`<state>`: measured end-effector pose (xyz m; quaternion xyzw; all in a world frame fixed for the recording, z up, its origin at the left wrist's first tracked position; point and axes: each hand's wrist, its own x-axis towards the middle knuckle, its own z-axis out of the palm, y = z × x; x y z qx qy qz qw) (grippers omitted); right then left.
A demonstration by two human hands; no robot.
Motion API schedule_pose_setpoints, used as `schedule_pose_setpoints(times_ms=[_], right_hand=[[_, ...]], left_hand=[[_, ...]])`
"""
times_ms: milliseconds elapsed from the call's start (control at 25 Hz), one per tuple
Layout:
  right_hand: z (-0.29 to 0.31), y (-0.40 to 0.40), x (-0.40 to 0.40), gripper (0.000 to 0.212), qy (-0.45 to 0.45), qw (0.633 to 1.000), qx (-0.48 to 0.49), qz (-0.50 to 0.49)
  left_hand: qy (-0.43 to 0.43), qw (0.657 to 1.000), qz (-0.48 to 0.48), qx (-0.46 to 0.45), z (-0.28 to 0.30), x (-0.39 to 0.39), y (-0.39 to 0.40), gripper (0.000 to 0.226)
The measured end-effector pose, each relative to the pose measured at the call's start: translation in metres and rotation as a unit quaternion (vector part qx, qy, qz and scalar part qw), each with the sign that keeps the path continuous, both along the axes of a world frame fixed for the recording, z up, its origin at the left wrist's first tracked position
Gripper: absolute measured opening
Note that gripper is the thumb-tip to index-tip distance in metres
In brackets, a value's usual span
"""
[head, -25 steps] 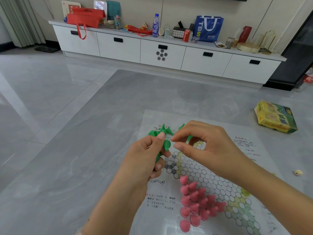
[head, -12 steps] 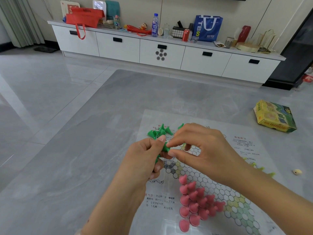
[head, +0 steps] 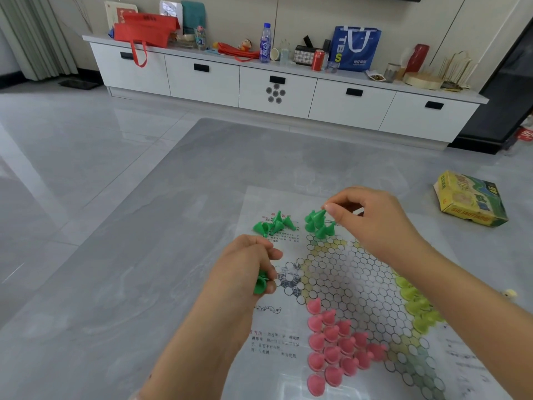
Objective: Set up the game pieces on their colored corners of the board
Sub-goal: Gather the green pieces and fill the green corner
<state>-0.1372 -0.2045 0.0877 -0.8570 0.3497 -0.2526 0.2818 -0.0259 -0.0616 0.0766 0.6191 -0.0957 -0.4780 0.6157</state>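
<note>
Both hands are seen over the paper game board (head: 360, 272), which is spread on a grey table (head: 144, 255). A green piece is pinched by its tip between the thumb and forefinger of the right hand (head: 372, 223), at the board's twelve o'clock corner, where a small group of standing green pieces (head: 318, 225) is gathered; about six can be counted there, though overlap makes the number uncertain. More green pieces (head: 261, 282) are clutched in the curled fingers of the left hand (head: 245, 272), at the board's nine o'clock edge; how many cannot be told. A loose heap of green pieces (head: 274, 225), roughly six, is found lying tipped on the printed margin at about eleven o'clock, just beyond the left hand and well apart from the right. Pink pieces (head: 334, 347), about eighteen, are set close together on the corner at six o'clock, nearer than both hands. Yellow-green pieces (head: 415, 307) are seen at three o'clock, partly hidden by the right forearm, so no count is given. One yellow game box (head: 470, 199) is found on the table at two o'clock, well apart from the board.
</note>
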Motion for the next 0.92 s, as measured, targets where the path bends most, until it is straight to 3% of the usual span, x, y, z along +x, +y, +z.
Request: schedule_pose_setpoints(times_ms=[160,280,920], right_hand=[[-0.018,-0.015,0.013,0.012,0.114,0.992,-0.056,0.012],[-0.029,-0.02,0.02,0.013,0.151,0.986,-0.075,0.015],[-0.041,-0.02,0.021,0.015,0.175,0.979,-0.1,0.009]], left_hand=[[-0.017,1.0,0.005,0.006,-0.005,-0.002,-0.001,0.034],[-0.004,1.0,0.017,-0.001,-0.007,-0.001,-0.002,0.033],[0.021,0.999,0.02,-0.015,-0.007,0.0,-0.002,0.033]])
